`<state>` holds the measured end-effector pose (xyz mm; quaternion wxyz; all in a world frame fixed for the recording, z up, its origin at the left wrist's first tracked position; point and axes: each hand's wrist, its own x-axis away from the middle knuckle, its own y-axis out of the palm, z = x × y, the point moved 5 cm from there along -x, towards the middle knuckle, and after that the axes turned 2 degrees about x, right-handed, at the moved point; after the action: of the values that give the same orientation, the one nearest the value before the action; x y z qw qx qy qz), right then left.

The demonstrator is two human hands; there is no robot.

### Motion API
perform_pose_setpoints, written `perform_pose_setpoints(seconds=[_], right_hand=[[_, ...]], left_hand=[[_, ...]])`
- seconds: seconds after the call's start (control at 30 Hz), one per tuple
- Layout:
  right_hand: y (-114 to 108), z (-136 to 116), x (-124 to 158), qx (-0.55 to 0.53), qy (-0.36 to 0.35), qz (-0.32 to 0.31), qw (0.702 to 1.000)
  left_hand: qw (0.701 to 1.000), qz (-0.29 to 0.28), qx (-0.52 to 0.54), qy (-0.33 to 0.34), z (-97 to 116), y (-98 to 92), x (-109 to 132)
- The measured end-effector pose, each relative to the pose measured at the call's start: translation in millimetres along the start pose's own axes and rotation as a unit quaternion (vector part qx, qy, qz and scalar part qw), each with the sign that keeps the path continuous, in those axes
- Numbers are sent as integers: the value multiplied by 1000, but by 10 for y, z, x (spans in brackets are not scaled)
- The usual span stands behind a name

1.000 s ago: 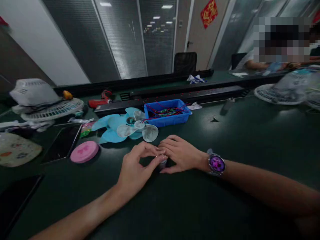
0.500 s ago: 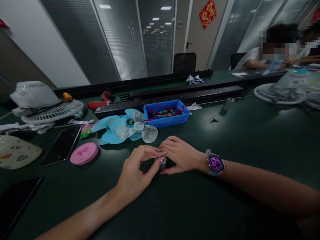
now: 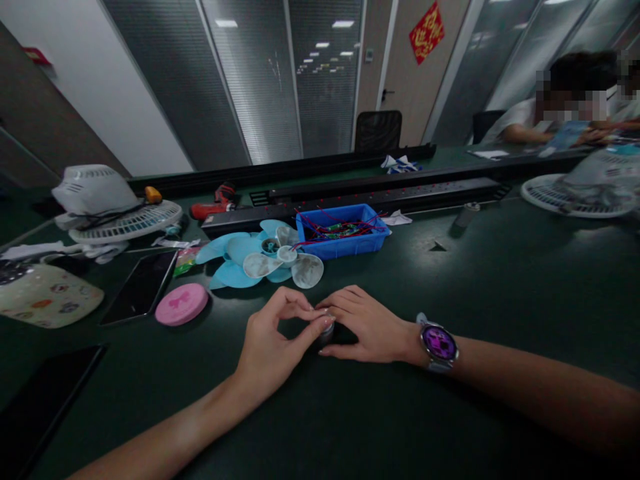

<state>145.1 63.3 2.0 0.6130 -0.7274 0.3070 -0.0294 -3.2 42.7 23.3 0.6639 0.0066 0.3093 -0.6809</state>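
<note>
Mid-handling: small metal cylinder is between my two hands, looks upright on the table, mostly covered by fingers. My right hand is curled about it, thumb on the near side, fingers on the far side, so I read that as steadying. My left hand has thumb and fingertips drawn together at the cylinder's top; can't tell if they pinch the cylinder itself or some thin part on it.

Progress: cylinder is in place under my grip, that much is done. Fingerwork at its top looks unfinished, my judgement, since neither hand is off it. How much is left, can't tell; top is hidden.

Nothing else visibly joined to it. Just beyond my grip, left side: blue fan blades with a whitish propeller lying on them, apart from the cylinder. Straight beyond: blue bin with wires and green boards inside, some red wires reaching over toward the propeller. Well off, beyond and right of my grip, a second cylinder stands untouched. Left of my grip: pink round case, apart from both hands.
</note>
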Motion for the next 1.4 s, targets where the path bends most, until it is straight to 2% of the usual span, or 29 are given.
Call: perform_pose_setpoints(seconds=[0.13, 0.2, 0.33, 0.4, 0.47, 0.57, 0.7, 0.9, 1.0, 1.07, 1.1, 1.17, 1.23, 1.3, 1.4], right_hand=[[-1, 21, 2, 4, 11, 21, 1000], [-7, 21, 9, 10, 2, 34, 999], [-32, 5, 25, 20, -13, 55, 998], [-38, 6, 28, 16, -10, 54, 998], [-39, 9, 28, 10, -4, 49, 999], [-38, 12, 24, 6, -1, 48, 999], [-27, 17, 21, 2, 2, 46, 999], [-32, 7, 12, -4, -6, 38, 999], [-36, 9, 7, -5, -3, 35, 999], [-28, 10, 5, -5, -1, 28, 1000], [-23, 10, 4, -4, -1, 25, 1000], [-14, 10, 4, -5, 1, 23, 1000], [-13, 8, 2, -7, 3, 24, 1000], [-12, 4, -1, -10, 4, 23, 1000], [-9, 0, -6, -11, 4, 17, 1000]], left_hand=[[999, -26, 36, 5, 22, 24, 23], [998, -20, 59, 21, 44, 6, 41], [994, 69, 74, 38, -4, -171, 59], [993, 104, 47, 14, -118, -275, 61], [993, 112, 11, -31, -278, -348, 59], [992, 82, -31, -86, -485, -368, 60], [992, 3, -90, -91, -558, -279, 60], [991, -6, -105, -85, -573, -269, 61], [994, 53, -69, -64, -467, -311, 42], [994, 101, -35, -16, -288, -307, 31], [994, 105, -13, 11, -184, -272, 27], [996, 76, 28, 44, -3, -153, 24], [998, 28, 45, 44, 103, -15, 31], [998, -4, 47, 32, 131, 84, 46], [998, -23, 51, 11, 88, 139, 62]])
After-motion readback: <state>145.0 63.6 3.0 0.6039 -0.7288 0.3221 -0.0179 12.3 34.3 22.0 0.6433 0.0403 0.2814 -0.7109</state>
